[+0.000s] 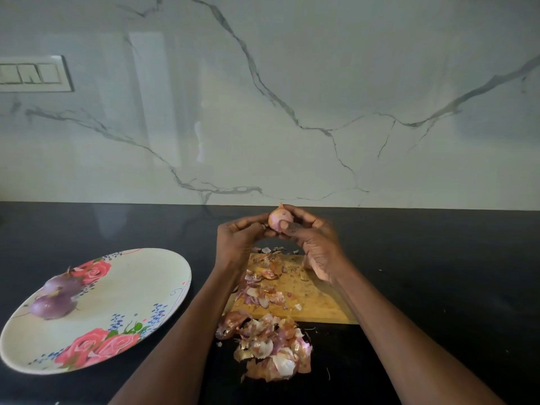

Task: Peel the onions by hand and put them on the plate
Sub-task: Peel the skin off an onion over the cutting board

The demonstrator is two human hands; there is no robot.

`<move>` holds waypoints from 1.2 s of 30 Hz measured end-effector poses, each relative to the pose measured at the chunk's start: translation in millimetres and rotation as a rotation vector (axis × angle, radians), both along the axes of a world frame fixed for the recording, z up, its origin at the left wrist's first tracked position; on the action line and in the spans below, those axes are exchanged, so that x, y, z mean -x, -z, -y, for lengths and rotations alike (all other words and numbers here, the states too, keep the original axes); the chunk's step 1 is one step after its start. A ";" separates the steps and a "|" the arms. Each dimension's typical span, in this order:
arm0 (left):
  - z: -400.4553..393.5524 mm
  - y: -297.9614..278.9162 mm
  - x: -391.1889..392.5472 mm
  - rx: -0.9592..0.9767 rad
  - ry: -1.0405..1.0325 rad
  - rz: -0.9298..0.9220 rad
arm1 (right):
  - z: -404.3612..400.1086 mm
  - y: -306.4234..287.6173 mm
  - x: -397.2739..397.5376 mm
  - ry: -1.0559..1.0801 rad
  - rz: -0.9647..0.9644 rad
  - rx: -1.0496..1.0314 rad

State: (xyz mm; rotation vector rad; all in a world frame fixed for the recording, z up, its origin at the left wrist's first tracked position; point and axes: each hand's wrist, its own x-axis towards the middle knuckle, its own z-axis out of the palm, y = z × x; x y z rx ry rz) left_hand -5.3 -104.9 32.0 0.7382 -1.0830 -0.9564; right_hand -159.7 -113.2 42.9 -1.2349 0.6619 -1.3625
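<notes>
A small pinkish onion (277, 218) with some dry skin on it is held up above the far end of the wooden cutting board (315, 299). My right hand (314, 244) grips it, thumb across its front. My left hand (238, 238) pinches the onion's left side with its fingertips. Two peeled purple onions (55, 296) lie on the left part of the floral plate (140, 287), which sits on the black counter to the left of the board.
Loose onion skins (268, 349) are piled on the counter at the board's near edge, and more lie scattered over the board. A marble wall rises behind the counter, with a switch panel (32, 74) at the far left.
</notes>
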 end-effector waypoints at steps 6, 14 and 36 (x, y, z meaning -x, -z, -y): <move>-4.1 -3.0 2.2 0.016 0.094 0.011 | 5.5 4.3 -0.3 0.104 0.000 0.018; -0.7 5.7 1.9 0.101 -0.143 0.340 | 1.7 4.4 -0.6 0.211 -0.048 0.093; -1.8 9.3 -2.0 0.211 -0.313 0.722 | -3.7 8.1 -1.4 0.259 -0.201 0.124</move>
